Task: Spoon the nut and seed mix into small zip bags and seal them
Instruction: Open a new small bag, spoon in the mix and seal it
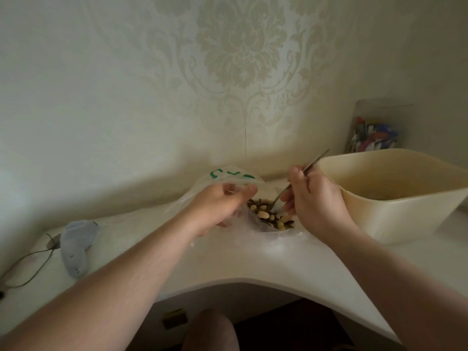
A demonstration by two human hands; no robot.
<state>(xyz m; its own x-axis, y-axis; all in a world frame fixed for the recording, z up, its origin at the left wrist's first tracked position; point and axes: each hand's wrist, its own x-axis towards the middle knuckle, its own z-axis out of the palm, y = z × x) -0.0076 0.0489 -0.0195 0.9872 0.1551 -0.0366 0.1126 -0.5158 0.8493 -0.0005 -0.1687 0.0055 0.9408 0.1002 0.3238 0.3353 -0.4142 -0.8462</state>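
Observation:
A clear plastic bag with green print lies on the white table by the wall. The nut and seed mix shows in its open mouth, pale nuts among dark seeds. My left hand pinches the bag's edge and holds the mouth open. My right hand grips a thin metal spoon, whose bowl end dips into the mix. The spoon's handle points up and to the right.
A large cream plastic tub stands just right of my right hand. Behind it is a clear container of colourful bits. A pale blue device with a cable lies at the left. The table's front edge curves inward.

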